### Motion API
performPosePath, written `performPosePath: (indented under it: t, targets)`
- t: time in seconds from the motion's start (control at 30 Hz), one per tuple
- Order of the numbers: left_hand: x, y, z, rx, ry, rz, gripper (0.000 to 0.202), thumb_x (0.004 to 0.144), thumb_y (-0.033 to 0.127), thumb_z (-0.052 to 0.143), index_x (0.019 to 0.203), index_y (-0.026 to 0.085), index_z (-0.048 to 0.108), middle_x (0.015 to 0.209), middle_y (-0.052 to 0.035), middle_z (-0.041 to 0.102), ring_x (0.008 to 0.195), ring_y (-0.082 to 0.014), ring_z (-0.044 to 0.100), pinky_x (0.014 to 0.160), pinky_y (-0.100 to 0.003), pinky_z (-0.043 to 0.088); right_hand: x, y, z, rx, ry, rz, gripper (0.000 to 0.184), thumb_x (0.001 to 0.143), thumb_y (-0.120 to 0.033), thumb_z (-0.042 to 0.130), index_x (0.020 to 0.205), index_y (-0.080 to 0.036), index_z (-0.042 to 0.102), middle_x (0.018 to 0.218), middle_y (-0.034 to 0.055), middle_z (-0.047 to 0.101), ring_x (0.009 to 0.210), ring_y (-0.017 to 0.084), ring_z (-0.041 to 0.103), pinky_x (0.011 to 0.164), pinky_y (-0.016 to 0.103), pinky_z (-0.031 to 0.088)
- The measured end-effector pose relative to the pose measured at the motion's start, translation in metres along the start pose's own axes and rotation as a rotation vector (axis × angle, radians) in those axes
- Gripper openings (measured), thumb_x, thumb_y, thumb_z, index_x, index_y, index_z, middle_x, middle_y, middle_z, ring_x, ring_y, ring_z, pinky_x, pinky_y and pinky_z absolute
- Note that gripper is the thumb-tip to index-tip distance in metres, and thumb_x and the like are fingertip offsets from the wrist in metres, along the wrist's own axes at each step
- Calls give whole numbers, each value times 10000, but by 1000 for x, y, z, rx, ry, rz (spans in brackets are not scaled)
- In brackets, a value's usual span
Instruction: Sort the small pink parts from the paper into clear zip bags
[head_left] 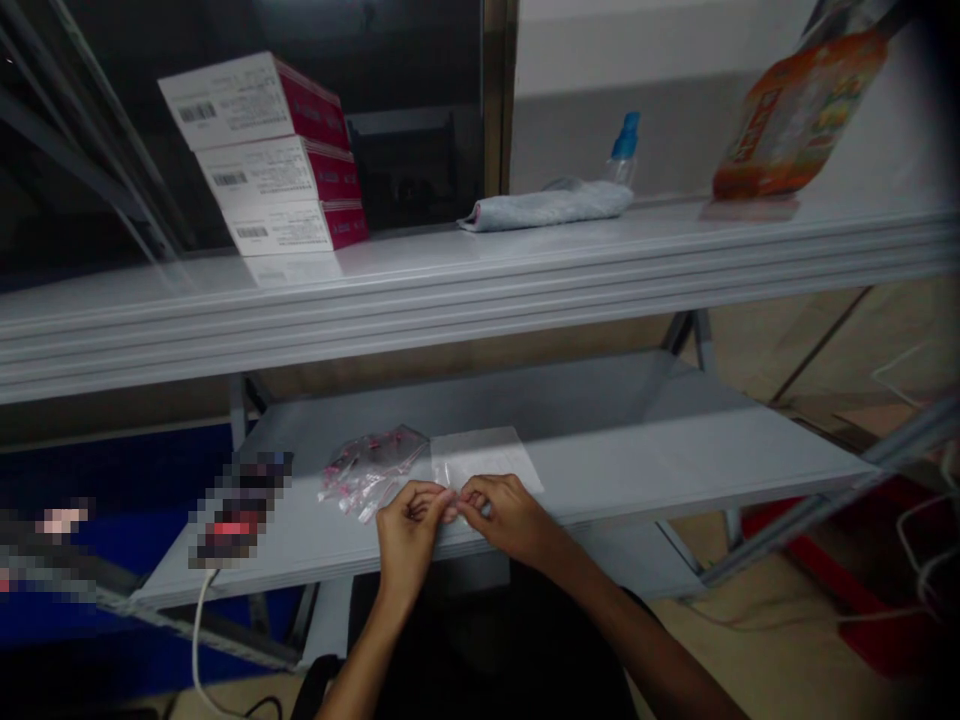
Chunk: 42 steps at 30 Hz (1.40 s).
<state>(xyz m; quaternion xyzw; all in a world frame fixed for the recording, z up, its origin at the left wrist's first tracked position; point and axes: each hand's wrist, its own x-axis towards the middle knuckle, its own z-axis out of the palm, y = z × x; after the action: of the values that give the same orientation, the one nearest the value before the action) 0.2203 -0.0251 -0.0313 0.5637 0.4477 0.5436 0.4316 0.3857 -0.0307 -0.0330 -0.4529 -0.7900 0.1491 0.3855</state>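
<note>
My left hand (pixel 409 535) and my right hand (pixel 502 515) meet at the front of a grey lower shelf (pixel 637 470), fingertips pinched together. Both seem to grip the near edge of a flat transparent plastic bag (pixel 480 458) lying on a white sheet or card. The pinched part is thin and partly hidden by my fingers. Just left of my left hand lies a crumpled heap of small transparent bags with pink-red edges (pixel 367 470).
A blurred, pixelated object (pixel 240 510) lies on the shelf's left, with a white cable (pixel 196 640) hanging below. Above runs a white upper shelf (pixel 450 290) holding stacked red-and-white boxes (pixel 270 155), a rolled grey cloth (pixel 547 205), a blue-capped bottle (pixel 626 150) and an orange package (pixel 799 115).
</note>
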Motion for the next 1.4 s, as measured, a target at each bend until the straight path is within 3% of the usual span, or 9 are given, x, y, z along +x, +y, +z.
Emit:
performPosePath:
  t: [0.17,0.33,0.5,0.63,0.83,1.0,1.17,1.27,1.4]
  targets:
    - [3,1,3,-11,18,16,199,763,313,764,839,155,668,729,-38,740,630,-169,716,619,-253,570,3,-1,-7,118,-33,24,106,896,-176,586,829,-178,669,780,22,714,755,171,658,793,306,452]
    - [4,1,-2,152,-112,77,180,761,306,768,863,161,736,780,-54,747,667,-173,701,631,-251,551,10,5,-8,495,-51,171,225,938,-360,551,857,-165,629,705,10,640,550,123,574,527,228,428]
    - [15,5,-14,232,-344,27,191,843,330,682,873,162,769,722,-53,740,633,-177,680,620,-260,531,18,16,-6,496,-86,35,292,977,-392,493,821,-169,597,725,8,588,654,129,557,601,230,420]
    - [20,8,-18,251,-408,24,229,880,310,619,804,154,767,715,-56,741,668,-183,677,651,-263,519,21,14,-10,398,-104,-46,270,992,-307,461,800,-168,590,766,14,594,709,128,547,676,239,411]
    - [15,13,-13,465,-327,164,193,846,207,583,748,151,739,657,-24,708,608,-156,635,613,-239,472,23,8,-12,205,-74,-77,155,874,-141,510,726,-178,544,708,-17,550,647,112,499,655,230,374]
    - [25,15,-3,809,-120,391,189,833,219,586,711,166,720,657,-34,707,588,-163,629,622,-256,445,24,15,-11,39,69,42,135,792,-132,512,679,-200,483,674,-11,542,609,122,498,648,244,399]
    - [31,20,13,829,-95,386,178,825,227,592,701,164,704,658,-44,715,598,-173,648,606,-252,432,24,19,-14,168,220,172,86,800,-222,584,818,-208,501,746,-4,624,628,129,612,614,235,470]
    - [29,26,18,753,-97,340,173,825,219,590,720,161,714,643,-30,709,586,-163,649,612,-247,438,24,18,-16,309,217,270,151,807,-252,607,914,-211,508,728,-20,639,564,119,633,498,196,465]
    - [33,29,12,730,-111,286,126,798,191,616,708,162,700,627,-11,681,580,-154,634,615,-247,451,25,22,-16,354,225,323,77,806,-204,582,878,-196,555,660,-25,625,523,118,644,401,157,424]
